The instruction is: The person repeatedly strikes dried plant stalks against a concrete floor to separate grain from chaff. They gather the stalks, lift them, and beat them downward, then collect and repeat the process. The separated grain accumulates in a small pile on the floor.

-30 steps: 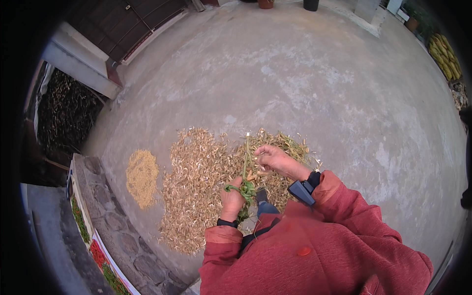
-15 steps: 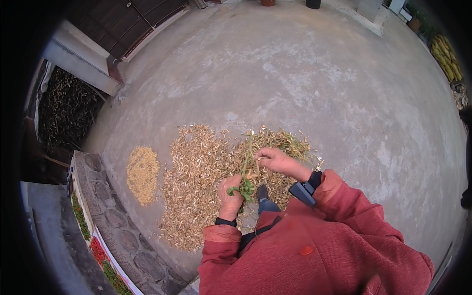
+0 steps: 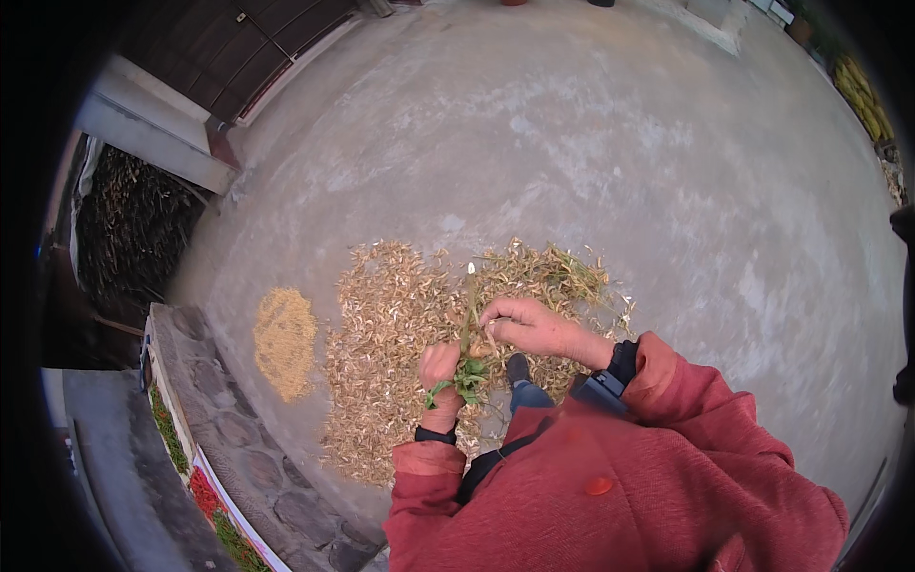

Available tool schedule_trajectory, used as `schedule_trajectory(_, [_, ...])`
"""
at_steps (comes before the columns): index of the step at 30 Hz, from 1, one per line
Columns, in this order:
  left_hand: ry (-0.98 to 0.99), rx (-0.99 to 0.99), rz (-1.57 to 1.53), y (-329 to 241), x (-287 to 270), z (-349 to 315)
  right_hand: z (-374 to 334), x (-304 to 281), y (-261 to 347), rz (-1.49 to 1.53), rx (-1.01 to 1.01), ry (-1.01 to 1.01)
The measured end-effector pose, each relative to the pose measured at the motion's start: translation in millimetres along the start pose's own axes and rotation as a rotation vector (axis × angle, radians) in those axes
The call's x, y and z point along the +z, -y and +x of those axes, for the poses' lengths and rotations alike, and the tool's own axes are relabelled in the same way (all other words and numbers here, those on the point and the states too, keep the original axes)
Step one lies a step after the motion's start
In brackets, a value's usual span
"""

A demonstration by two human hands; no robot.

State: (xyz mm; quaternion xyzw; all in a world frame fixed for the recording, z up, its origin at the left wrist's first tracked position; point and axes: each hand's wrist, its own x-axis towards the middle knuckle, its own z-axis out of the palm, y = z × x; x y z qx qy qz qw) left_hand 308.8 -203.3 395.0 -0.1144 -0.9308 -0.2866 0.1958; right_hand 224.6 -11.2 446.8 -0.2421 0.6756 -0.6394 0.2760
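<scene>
My left hand is closed round the lower end of a green plant stalk with leaves at its base. The stalk stands nearly upright, its pale tip pointing away from me. My right hand pinches the stalk higher up, fingers curled on it. Both hands hover over a wide spread of straw-coloured husks and pods on the concrete ground. To the right lies a patch of greener stalks.
A small heap of yellow grain lies left of the husks. A stone-edged bed with red flowers runs along the lower left. A dark pile of dry stalks sits at far left. Yellow corn cobs lie at the upper right.
My left hand has slid up the stalk toward my right hand, and the stalk now stands more upright. My right hand has stayed near the same place.
</scene>
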Motion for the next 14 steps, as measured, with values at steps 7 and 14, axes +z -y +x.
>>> schedule_trajectory(7, [-0.042,0.002,-0.127,-9.0,-6.9,-5.4,-4.7,11.6,30.3,-0.261,-0.398,-0.029])
schedule_trajectory(14, [-0.056,-0.588,-0.798,-19.3,-9.6,-19.9,-10.5,4.2,34.2,-0.312,-0.357,-0.017])
